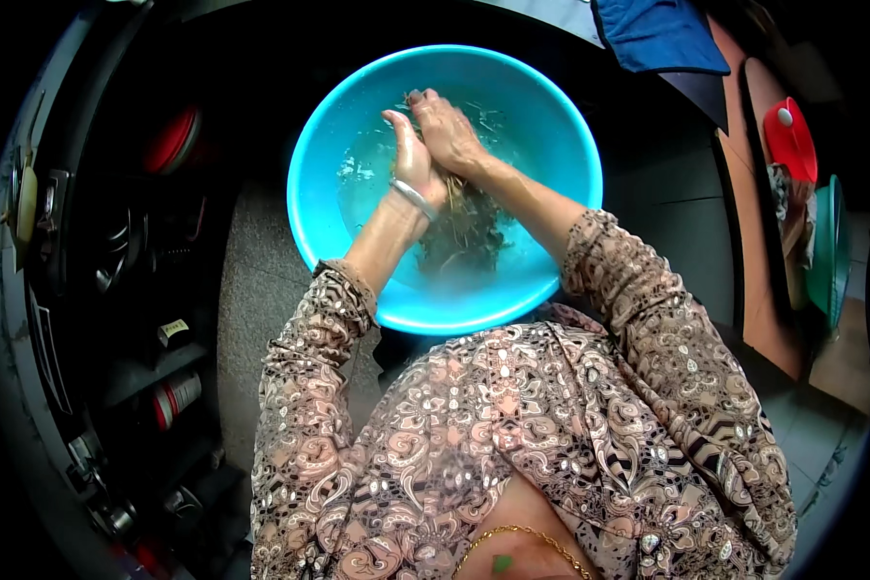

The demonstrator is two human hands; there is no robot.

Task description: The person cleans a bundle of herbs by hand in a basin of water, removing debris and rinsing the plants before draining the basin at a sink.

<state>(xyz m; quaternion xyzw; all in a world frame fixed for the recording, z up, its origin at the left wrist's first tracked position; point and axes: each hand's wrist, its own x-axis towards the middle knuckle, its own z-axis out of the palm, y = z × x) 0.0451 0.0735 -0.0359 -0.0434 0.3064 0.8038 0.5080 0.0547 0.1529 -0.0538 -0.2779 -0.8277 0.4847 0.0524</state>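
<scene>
A large blue plastic basin (442, 319) with water in it stands before me. Both hands are over it, palms pressed towards each other. My left hand (415, 163), with a silver bangle at the wrist, has its thumb up and lies against my right hand (444, 134). Brown, stringy plant matter (464, 232), perhaps roots or herbs, lies in the water below the palms, and some strands show between and behind the hands. How much of it the hands grip is hidden. Both forearms are wet, and the patterned sleeves are pushed up.
Dark shelves (152, 373) with metal utensils and red-rimmed items run along the left. At the right are a red plastic container (794, 141) and a green basin (830, 254). A blue cloth (660, 36) hangs at the top right. Grey speckled flooring (261, 275) shows left of the basin.
</scene>
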